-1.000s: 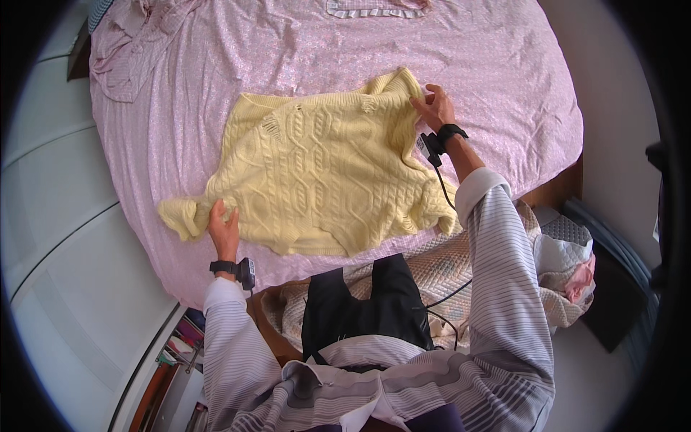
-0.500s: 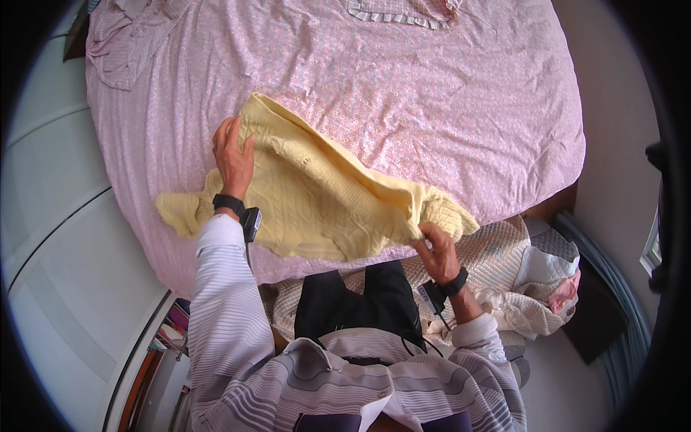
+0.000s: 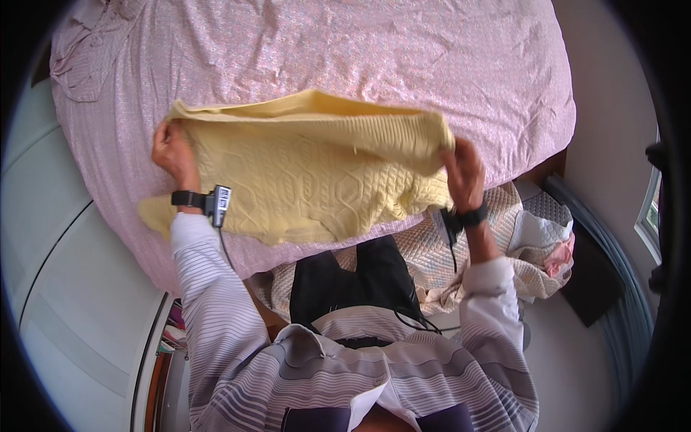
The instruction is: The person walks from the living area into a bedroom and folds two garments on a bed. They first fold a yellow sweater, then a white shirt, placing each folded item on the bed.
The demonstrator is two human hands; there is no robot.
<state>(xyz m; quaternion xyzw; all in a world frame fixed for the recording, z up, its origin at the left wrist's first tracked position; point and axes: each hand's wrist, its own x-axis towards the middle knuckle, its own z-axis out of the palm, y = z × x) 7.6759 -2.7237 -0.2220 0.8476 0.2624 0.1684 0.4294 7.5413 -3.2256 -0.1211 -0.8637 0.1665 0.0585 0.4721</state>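
**Yellow cable-knit sweater [image 3: 288,173] held wide between two hands, near side of bed [image 3: 302,54]**

Bed: largest thing in view. Pink, small-patterned spread, creased. The spread runs on from beyond the sweater to the top of the view, giving wide room on the far side; further room right, past the right hand [image 3: 466,173]. Near side is tight: only a narrow strip of spread between the sweater's lower edge and the bed's edge, the wearer's dark trousers [image 3: 353,277] just below.

Quilted cover [image 3: 509,207]: pale, heaped off the bed's near right side, close to the right forearm.

Sweater: soft yellow, raised cables and diamond shapes down the body. A broad ribbed band [image 3: 360,129] crosses the top, its opening gaping, the far layer arched above the near one. Right end of band blurred. Knit bunched toward lower right; a narrow piece sticks out at lower left, under the left wrist.

Hands: sweater stretched between them. Left hand [image 3: 176,153] pinches the band's left corner, fingers closed on the knit. Right hand grips the band's right end, fingertips partly hidden by cloth and blur.

Wristbands: black, one per wrist, each with a small box; left one [image 3: 186,199] beside the sweater's left edge.
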